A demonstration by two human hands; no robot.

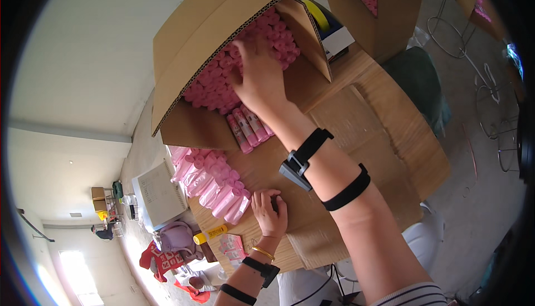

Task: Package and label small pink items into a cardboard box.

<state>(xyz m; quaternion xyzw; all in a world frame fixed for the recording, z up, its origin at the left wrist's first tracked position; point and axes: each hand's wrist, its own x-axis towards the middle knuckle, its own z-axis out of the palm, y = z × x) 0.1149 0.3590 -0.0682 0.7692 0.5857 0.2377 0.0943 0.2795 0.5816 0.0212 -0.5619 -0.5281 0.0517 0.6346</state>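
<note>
My right hand (261,74) reaches into the open mouth of a cardboard box (214,19), in front of stacked pink plastic rolls (214,80). Its thumb and fingers are apart, and I see nothing held in them. Several pink rolls with printed labels (248,127) lie side by side at the box's lower edge. Nearer to me, my left hand (270,215) rests on the wooden table (415,127), fingers loosely bent and thumb apart, with nothing visible in it. Just left of it is a heap of loose pink rolls (214,183).
A yellow tube (210,234) and pink printed labels (232,247) lie at the table's near left. Flattened brown cardboard (354,133) covers part of the tabletop. Yellow tape (316,15) sits beside the box. Another carton (384,22) of pink rolls and a green stool (418,86) stand beyond.
</note>
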